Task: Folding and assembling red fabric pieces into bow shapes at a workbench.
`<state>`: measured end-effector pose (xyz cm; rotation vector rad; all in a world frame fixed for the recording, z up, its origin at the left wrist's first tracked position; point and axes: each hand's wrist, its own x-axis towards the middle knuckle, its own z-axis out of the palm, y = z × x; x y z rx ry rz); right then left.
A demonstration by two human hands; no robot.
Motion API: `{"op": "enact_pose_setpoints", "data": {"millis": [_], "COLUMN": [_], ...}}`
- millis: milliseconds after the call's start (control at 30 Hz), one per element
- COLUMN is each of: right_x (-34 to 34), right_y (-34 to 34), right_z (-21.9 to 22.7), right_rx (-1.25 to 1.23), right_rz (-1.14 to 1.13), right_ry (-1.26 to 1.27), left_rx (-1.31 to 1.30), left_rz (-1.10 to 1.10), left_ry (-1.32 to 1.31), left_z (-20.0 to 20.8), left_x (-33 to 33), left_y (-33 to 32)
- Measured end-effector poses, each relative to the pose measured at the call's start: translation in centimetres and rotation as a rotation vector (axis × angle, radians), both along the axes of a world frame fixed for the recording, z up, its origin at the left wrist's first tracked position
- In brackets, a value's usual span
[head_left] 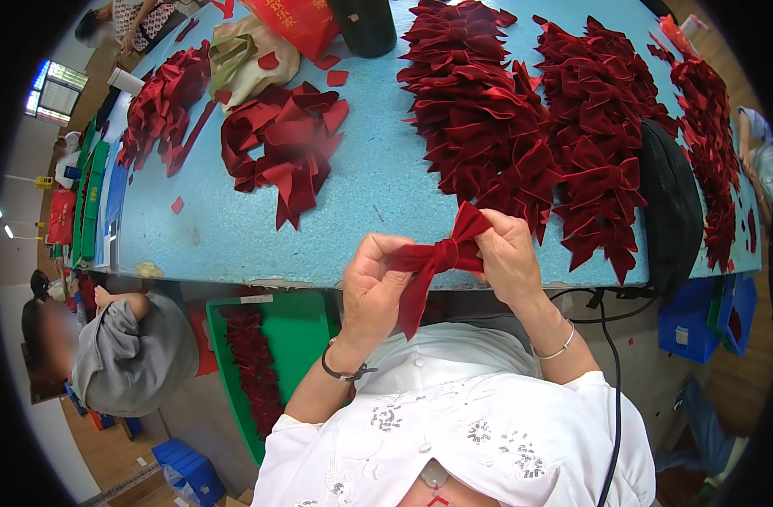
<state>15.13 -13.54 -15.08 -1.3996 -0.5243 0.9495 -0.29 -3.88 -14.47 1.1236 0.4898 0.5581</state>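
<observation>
This looks like a small workshop for handmade goods. Dark red velvet bows [479, 110] lie in dense, overlapping rows along a broad blue desk [370, 190], far more than a home would hold, with loose ribbon pieces [298, 139] heaped to their left. A similar bow [445, 255] is held in bare fingers [382, 249]. A green crate [310, 325] below the near edge contains more red pieces, and blue bins [692, 321] stand low on the right. Other people sit around, one in grey [137, 359] on the left.
</observation>
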Motion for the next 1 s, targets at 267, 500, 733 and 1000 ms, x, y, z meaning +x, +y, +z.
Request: {"op": "enact_pose_setpoints", "data": {"millis": [267,500,733,1000], "right_x": [-0.3,-0.3,-0.2,0.2], "right_y": [0.6,0.2,0.2,0.1], "right_z": [-1.6,-0.2,-0.7,-0.8], "right_rx": [0.127,0.056,0.108,0.108], "right_rz": [-0.038,-0.045,-0.047,-0.027], "right_ry": [-0.287,-0.05,-0.056,0.038], "left_rx": [0.023,-0.008,0.074,0.041], "left_rz": [-0.28,-0.497,-0.538,-0.52], "left_ry": [0.101,0.149,0.195,0.135], "left_z": [1.8,2.1,2.4,2.3], "left_x": [0.7,1.4,1.8,1.9], "left_y": [2.1,3.7,4.1,4.0]}}
